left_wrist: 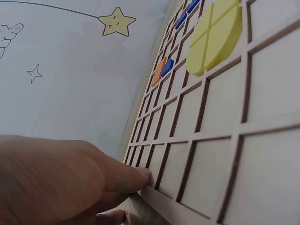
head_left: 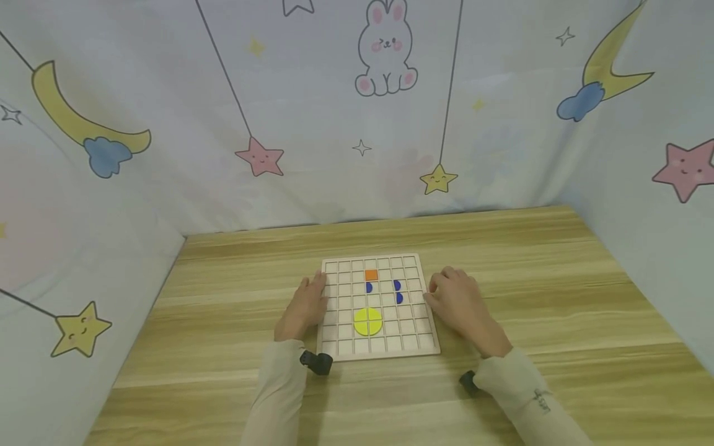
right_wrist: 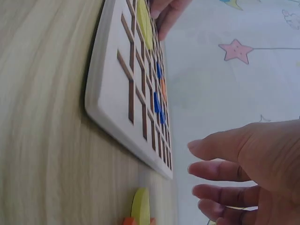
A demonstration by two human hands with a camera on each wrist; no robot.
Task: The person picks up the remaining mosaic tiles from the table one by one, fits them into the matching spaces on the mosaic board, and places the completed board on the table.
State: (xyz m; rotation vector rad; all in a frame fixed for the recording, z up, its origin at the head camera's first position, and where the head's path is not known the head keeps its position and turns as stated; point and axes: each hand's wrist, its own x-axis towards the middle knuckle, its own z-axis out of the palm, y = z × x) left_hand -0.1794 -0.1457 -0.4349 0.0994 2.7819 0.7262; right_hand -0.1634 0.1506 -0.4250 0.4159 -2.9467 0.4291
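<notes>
A pale wooden grid board (head_left: 346, 350) lies on the table, holding a yellow circle of quarter pieces (head_left: 368, 322), an orange square (head_left: 371, 275) and three blue half-round pieces (head_left: 369, 288). At the board's left edge, my left hand (head_left: 305, 305) grips the rim; in the left wrist view one fingertip (left_wrist: 144, 176) lies over the rim, others below it. My right hand (head_left: 458, 300) hovers by the right edge, its fingers loosely bent and holding nothing in the right wrist view. Beneath it in that view, a yellow piece (right_wrist: 140, 206) stands among orange pieces (right_wrist: 129, 221), which the head view hides.
The wood-grain table (head_left: 234, 291) extends around the board on all sides. Fabric walls (head_left: 312, 111) printed with stars, moons and a rabbit enclose the back and both sides. Dark wrist cameras (head_left: 318, 362) sit at both cuffs.
</notes>
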